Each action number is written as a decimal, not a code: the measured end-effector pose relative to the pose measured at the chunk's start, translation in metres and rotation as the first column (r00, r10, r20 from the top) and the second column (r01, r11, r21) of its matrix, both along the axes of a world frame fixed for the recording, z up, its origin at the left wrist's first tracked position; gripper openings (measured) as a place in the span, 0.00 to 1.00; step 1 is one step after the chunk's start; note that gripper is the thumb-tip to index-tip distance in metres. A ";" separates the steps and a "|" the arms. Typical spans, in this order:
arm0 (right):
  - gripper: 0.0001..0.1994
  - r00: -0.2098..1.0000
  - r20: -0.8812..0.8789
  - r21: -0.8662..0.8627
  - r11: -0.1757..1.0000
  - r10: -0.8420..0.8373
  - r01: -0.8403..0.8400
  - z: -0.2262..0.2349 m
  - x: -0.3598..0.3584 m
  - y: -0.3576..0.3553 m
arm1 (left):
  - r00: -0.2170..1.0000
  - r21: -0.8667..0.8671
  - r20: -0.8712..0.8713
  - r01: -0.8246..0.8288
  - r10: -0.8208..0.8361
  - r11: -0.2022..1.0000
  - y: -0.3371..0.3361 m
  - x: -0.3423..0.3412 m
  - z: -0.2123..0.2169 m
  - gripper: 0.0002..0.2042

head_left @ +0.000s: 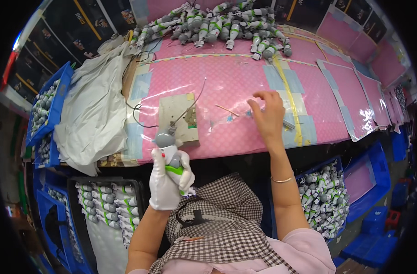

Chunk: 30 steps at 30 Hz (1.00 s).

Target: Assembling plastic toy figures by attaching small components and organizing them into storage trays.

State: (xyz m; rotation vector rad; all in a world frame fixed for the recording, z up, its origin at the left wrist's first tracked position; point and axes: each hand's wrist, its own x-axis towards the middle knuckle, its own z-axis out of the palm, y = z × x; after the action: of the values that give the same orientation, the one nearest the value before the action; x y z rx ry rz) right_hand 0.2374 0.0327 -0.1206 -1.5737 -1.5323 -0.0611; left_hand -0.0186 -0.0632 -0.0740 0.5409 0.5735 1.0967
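The left hand (165,182), in a white glove, was wrapped around a grey, white and green toy figure (170,155), fingers pressed together about its body, and held it upright just at the near edge of the small beige jig block (178,119) on the pink worktable (226,86). The bare right hand (267,114) hovered well to the right of the block, thumb and forefinger drawn together above some small parts (231,116); whether they actually pinched one could not be told. A thin wire (192,102) rose from the block, just beyond the figure's head. The likely trouble was that the wire could catch the head if the figure tilted, or the gloved grip could slip on the smooth plastic and drop it off the near edge. The tiny parts right of the block could also be scattered by the right wrist. A heap of finished figures (222,25) lay far behind the block.
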 end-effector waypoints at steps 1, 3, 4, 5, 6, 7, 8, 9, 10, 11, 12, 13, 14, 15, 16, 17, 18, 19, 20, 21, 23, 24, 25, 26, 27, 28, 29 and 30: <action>0.10 0.998 0.022 -0.082 0.995 -0.057 0.058 0.001 0.015 -0.008 | 0.991 -0.019 -0.059 -0.124 0.123 0.992 -0.003 0.003 0.001 0.28; 0.08 0.989 0.100 -0.125 0.985 -0.106 0.119 -0.001 0.037 -0.022 | 0.998 -0.005 -0.053 -0.045 0.044 0.999 -0.006 0.001 -0.008 0.28; 0.08 0.988 0.103 -0.128 0.984 -0.113 0.126 -0.004 0.041 -0.024 | 0.999 -0.045 -0.030 -0.018 0.017 0.999 -0.009 0.007 -0.005 0.28; 0.09 0.977 0.195 -0.145 0.982 -0.091 0.121 -0.008 0.043 -0.026 | 0.998 -0.115 0.033 0.059 -0.056 0.992 -0.009 0.014 -0.012 0.28; 0.09 0.958 0.282 -0.165 0.980 -0.058 0.108 -0.010 0.043 -0.028 | 0.988 -0.182 0.100 0.132 -0.115 0.975 -0.011 0.021 -0.018 0.28; 0.09 0.974 0.224 -0.206 0.976 -0.023 0.071 -0.017 0.044 -0.024 | 0.968 -0.181 0.162 0.218 -0.190 0.959 -0.007 0.032 -0.019 0.28; 0.09 0.975 0.220 -0.222 0.973 -0.012 0.062 -0.020 0.048 -0.020 | 0.970 -0.314 0.176 0.216 -0.167 0.925 -0.003 0.046 -0.021 0.28; 0.07 0.973 0.227 -0.129 0.989 -0.047 0.078 -0.018 0.048 -0.017 | 0.968 -0.343 0.163 0.239 -0.193 0.908 0.003 0.054 -0.031 0.28; 0.05 0.969 0.231 -0.032 0.995 -0.086 0.096 -0.015 0.047 -0.018 | 0.963 -0.369 0.152 0.265 -0.223 0.891 0.009 0.060 -0.037 0.27; 0.04 0.992 0.119 0.064 0.997 -0.048 0.040 -0.011 0.044 -0.026 | 0.983 -0.433 0.062 0.181 -0.171 0.883 0.009 0.067 -0.038 0.27; 0.04 0.993 0.112 0.051 0.998 -0.028 0.022 -0.009 0.038 -0.034 | 0.992 -0.483 -0.030 0.090 -0.119 0.871 0.010 0.074 -0.038 0.27; 0.05 0.998 -0.034 0.005 0.998 0.056 -0.056 -0.006 0.027 -0.050 | 0.993 -0.415 -0.020 0.094 -0.113 0.905 0.007 0.072 -0.045 0.28; 0.05 0.975 -0.184 -0.031 0.991 0.123 -0.131 -0.003 0.016 -0.066 | 0.994 -0.428 -0.027 0.081 -0.102 0.900 0.006 0.071 -0.047 0.28; 0.09 0.948 -0.150 0.018 0.960 0.281 -0.281 -0.001 0.001 -0.077 | 0.994 -0.408 -0.033 0.078 -0.100 0.909 0.005 0.068 -0.049 0.28; 0.12 0.909 -0.141 -0.011 0.918 0.392 -0.397 -0.001 -0.006 -0.086 | 0.993 -0.385 -0.035 0.092 -0.114 0.918 0.006 0.068 -0.049 0.28; 0.14 0.876 -0.136 -0.037 0.881 0.462 -0.471 -0.004 -0.011 -0.093 | 0.991 -0.359 0.023 0.134 -0.135 0.924 0.006 0.065 -0.055 0.28; 0.15 0.860 -0.197 -0.083 0.867 0.470 -0.492 -0.006 -0.017 -0.101 | 0.990 -0.363 0.020 0.134 -0.137 0.922 0.006 0.066 -0.056 0.28; 0.15 0.861 -0.168 -0.119 0.857 0.481 -0.502 -0.002 -0.023 -0.107 | 0.991 -0.358 -0.056 0.091 -0.119 0.929 0.005 0.068 -0.056 0.28; 0.15 0.860 -0.137 -0.154 0.847 0.492 -0.509 0.003 -0.028 -0.111 | 0.986 -0.349 -0.131 0.049 -0.101 0.936 0.004 0.069 -0.057 0.27; 0.15 0.873 -0.117 -0.197 0.851 0.473 -0.487 0.004 -0.031 -0.117 | 0.986 -0.354 -0.132 0.050 -0.103 0.934 0.002 0.071 -0.058 0.27; 0.14 0.901 -0.077 -0.242 0.869 0.427 -0.432 0.006 -0.037 -0.125 | 0.944 -0.217 -0.327 -0.024 -0.049 0.976 -0.002 0.075 -0.061 0.28; 0.15 0.917 -0.051 -0.266 0.880 0.396 -0.394 0.007 -0.039 -0.128 | 0.944 -0.222 -0.325 -0.021 -0.054 0.975 -0.003 0.077 -0.063 0.28; 0.14 0.925 -0.053 -0.245 0.893 0.376 -0.377 0.005 -0.041 -0.129 | 0.934 -0.185 -0.357 -0.056 -0.014 0.981 -0.003 0.079 -0.066 0.28; 0.14 0.933 -0.055 -0.224 0.906 0.356 -0.359 0.001 -0.042 -0.129 | 0.921 -0.147 -0.388 -0.091 0.027 0.985 -0.004 0.082 -0.069 0.27; 0.14 0.934 -0.054 -0.228 0.906 0.353 -0.356 -0.002 -0.043 -0.129 | 0.922 -0.151 -0.386 -0.087 0.023 0.985 -0.005 0.085 -0.071 0.27; 0.15 0.932 -0.072 -0.213 0.908 0.354 -0.361 -0.006 -0.043 -0.130 | 0.927 -0.117 -0.367 -0.123 0.072 0.985 -0.007 0.088 -0.074 0.26; 0.15 0.930 -0.090 -0.197 0.909 0.355 -0.366 -0.008 -0.043 -0.130 | 0.930 -0.085 -0.348 -0.159 0.120 0.984 -0.008 0.092 -0.077 0.26; 0.15 0.932 -0.090 -0.201 0.910 0.352 -0.363 -0.008 -0.046 -0.131 | 0.930 -0.088 -0.348 -0.156 0.116 0.984 -0.009 0.095 -0.078 0.26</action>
State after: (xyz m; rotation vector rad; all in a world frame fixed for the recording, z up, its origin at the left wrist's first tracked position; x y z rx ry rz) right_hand 0.1918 -0.0978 -0.1289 -1.4167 -1.8100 0.3613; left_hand 0.0765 -0.0721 -0.1525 0.6026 0.9848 1.0996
